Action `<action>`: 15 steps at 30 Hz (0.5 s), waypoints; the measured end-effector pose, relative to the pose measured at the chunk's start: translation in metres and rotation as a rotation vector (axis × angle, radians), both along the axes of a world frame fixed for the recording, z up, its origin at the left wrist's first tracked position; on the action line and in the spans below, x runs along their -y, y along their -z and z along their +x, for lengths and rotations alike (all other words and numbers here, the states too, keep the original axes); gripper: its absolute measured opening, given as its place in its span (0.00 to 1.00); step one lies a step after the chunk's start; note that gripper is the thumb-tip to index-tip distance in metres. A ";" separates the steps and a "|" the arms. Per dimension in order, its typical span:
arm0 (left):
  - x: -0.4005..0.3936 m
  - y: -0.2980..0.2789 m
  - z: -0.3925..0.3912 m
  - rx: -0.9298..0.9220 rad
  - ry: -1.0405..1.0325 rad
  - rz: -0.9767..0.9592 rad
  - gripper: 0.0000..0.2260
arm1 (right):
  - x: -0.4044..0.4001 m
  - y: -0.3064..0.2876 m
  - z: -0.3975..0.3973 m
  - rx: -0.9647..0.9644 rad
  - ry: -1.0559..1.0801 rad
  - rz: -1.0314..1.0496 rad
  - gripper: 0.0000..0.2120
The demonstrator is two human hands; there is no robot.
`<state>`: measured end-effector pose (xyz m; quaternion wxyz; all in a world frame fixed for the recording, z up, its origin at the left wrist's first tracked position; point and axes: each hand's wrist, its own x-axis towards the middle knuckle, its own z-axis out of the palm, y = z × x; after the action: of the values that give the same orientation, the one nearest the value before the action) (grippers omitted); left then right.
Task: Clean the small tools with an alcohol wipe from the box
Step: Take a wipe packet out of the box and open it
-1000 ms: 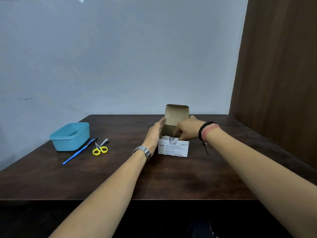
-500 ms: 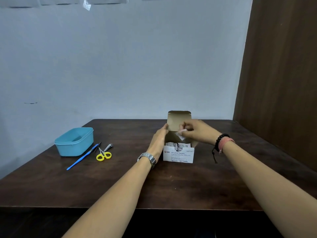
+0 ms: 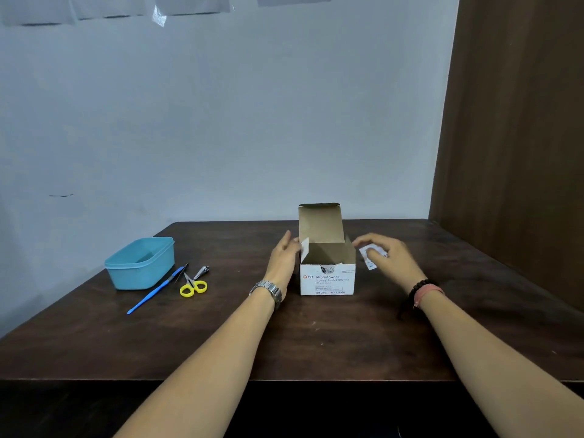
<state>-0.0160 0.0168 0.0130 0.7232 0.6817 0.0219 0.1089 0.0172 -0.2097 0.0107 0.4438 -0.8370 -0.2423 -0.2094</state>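
Wipe packet [image 3: 372, 256] was pinched in right grip [image 3: 390, 257], just right of open box [image 3: 327, 278]. Left grip [image 3: 283, 260], fingers straight, was pressed against box's left side.

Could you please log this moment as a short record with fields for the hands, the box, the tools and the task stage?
left hand: open left hand rests against the left side of the swab box
right hand: right hand pinches a wipe packet, right of the box
box: lid flap up, open, on the table
tools: yellow scissors, nail clipper and blue-handled tool lie beside the blue tub, untouched
stage: packet out, not visibly opened; wiping not begun
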 end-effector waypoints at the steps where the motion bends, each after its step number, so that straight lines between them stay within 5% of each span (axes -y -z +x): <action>1: -0.001 0.002 0.002 0.013 0.003 0.021 0.27 | -0.003 0.001 -0.001 0.005 -0.020 -0.028 0.22; 9: 0.000 0.004 0.006 0.152 -0.025 -0.004 0.18 | -0.008 0.005 0.001 0.042 -0.072 -0.079 0.21; 15: 0.002 0.003 0.004 0.169 -0.069 -0.004 0.16 | -0.003 0.003 0.010 -0.089 0.059 0.335 0.12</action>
<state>-0.0118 0.0151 0.0098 0.7196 0.6674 -0.0154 0.1910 0.0272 -0.2067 0.0078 0.5810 -0.7665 -0.1594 -0.2224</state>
